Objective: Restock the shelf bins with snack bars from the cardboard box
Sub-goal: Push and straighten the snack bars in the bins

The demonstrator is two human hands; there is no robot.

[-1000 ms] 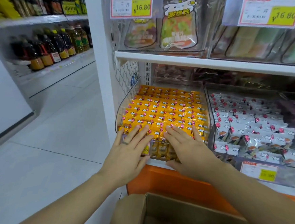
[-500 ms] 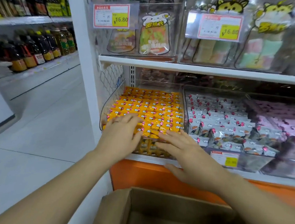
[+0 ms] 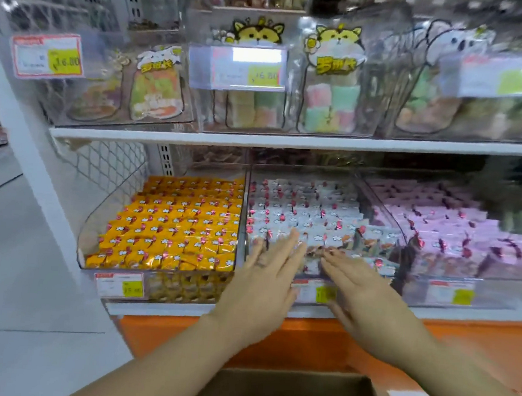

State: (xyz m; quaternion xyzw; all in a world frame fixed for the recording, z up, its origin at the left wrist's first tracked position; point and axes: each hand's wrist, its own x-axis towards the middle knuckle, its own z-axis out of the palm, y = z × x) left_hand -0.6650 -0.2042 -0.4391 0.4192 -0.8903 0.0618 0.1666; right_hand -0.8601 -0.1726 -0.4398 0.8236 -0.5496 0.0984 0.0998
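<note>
Three clear bins stand side by side on the lower shelf. The left bin (image 3: pixel 95 225) is packed with neat rows of yellow snack bars (image 3: pixel 173 222). White bars (image 3: pixel 302 213) fill the middle bin (image 3: pixel 374 203), and pink bars (image 3: pixel 457 232) fill the right one. My left hand (image 3: pixel 265 279) and my right hand (image 3: pixel 361 293) reach side by side over the middle bin's front edge, fingers straight, fingertips on the front white bars. Neither hand holds anything. The open cardboard box (image 3: pixel 285 393) sits below my forearms at the bottom edge.
An upper shelf (image 3: pixel 258 136) carries clear bins of bagged sweets with price tags (image 3: pixel 47 55). Below the bins runs an orange base panel (image 3: pixel 310 342). Grey floor and an aisle lie to the left.
Both hands left the yellow bars in the left bin and moved right to the white bars in the middle bin. The view swung right and upward.
</note>
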